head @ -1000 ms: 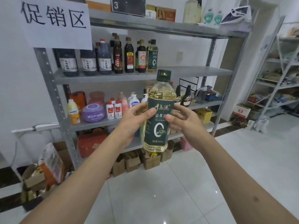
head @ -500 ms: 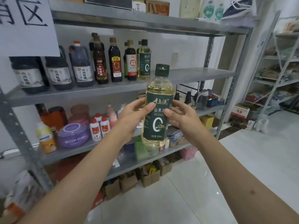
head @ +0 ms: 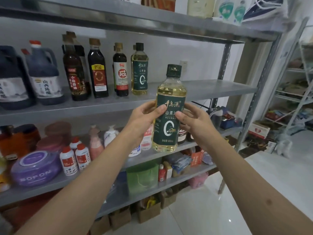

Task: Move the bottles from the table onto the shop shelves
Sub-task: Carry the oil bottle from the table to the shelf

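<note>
small shop | grey metal racks point(head: 211, 89) w/ goods sorted by kind | sauce & oil btls point(head: 100, 70) in a row up top | toiletries point(head: 36, 167) below | cartons point(head: 149, 212) on white tile floor | 2nd rack point(head: 294, 92) at right

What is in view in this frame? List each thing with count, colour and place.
oil bottle: 1, yellow oil, green label and cap, held upright in front of the shelves
matching oil bottle: at least 1, same colours, second shelf
dark sauce bottles: several, brown-black, second shelf left of it
jugs: 2, dark with white labels, second shelf far left
purple tub: 1, third shelf left
small white bottles: about 3, red caps, third shelf
green bag: 1, fourth shelf
cardboard boxes: several, brown, floor under shelves
shelves: grey metal
left hand: fingers grip bottle's left side
right hand: fingers grip bottle's right side
</note>
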`<state>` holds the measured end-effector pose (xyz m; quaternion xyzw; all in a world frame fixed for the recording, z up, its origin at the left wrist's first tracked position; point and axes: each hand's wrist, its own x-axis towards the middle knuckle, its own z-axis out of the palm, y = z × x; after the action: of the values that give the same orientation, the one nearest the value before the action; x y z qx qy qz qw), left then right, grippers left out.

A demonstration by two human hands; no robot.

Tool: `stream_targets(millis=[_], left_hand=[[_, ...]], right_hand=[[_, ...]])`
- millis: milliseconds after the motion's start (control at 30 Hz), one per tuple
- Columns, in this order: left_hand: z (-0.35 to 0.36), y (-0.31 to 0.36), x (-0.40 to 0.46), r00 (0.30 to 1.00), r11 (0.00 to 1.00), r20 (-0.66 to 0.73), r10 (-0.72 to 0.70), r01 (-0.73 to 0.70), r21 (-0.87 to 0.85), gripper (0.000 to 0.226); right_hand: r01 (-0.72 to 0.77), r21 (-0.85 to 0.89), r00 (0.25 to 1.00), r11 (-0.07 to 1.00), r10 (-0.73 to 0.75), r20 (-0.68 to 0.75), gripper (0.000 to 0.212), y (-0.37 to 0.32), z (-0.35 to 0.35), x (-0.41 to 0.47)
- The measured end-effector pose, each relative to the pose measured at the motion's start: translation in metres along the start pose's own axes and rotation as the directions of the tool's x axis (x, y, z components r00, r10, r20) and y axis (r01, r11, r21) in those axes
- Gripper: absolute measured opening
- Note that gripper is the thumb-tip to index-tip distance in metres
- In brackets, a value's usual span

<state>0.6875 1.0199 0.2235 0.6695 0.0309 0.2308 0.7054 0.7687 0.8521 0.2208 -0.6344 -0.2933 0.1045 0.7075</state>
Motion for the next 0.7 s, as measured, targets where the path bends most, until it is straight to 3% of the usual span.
stream_targets(millis=[133, 300, 533, 633, 700], left_hand=[[0.020, -0.001, 0.048, 0.999, 1.000, -0.036, 0.012, -0.011, 0.025, 0.055], [0.037, -0.001, 0.101, 0.995, 0.999, -0.091, 0.030, -0.027, 0.027, 0.027], [0.038, -0.001, 0.187, 0.987, 0.983, -0.115, 0.110, -0.091, 0.160, 0.046], [0.035, -0.004, 0.225, 0.984, 0.976, -0.107, 0.140, -0.120, 0.181, 0.066], [0.032, -0.005, 0.248, 0.981, 0.973, -0.121, 0.150, -0.124, 0.195, 0.059]], right_hand=[[0.001, 0.010, 1.000, 1.000, -0.001, 0.023, 0.049, -0.001, -0.027, 0.051], [0.029, 0.042, 0.999, 0.999, -0.030, 0.041, 0.045, -0.001, -0.049, 0.105], [0.084, 0.051, 0.993, 0.995, -0.087, 0.073, 0.050, 0.007, -0.067, 0.204], [0.113, 0.068, 0.990, 0.991, -0.118, 0.075, 0.053, 0.011, -0.070, 0.242], [0.113, 0.082, 0.989, 0.990, -0.120, 0.088, 0.051, 0.012, -0.071, 0.266]])
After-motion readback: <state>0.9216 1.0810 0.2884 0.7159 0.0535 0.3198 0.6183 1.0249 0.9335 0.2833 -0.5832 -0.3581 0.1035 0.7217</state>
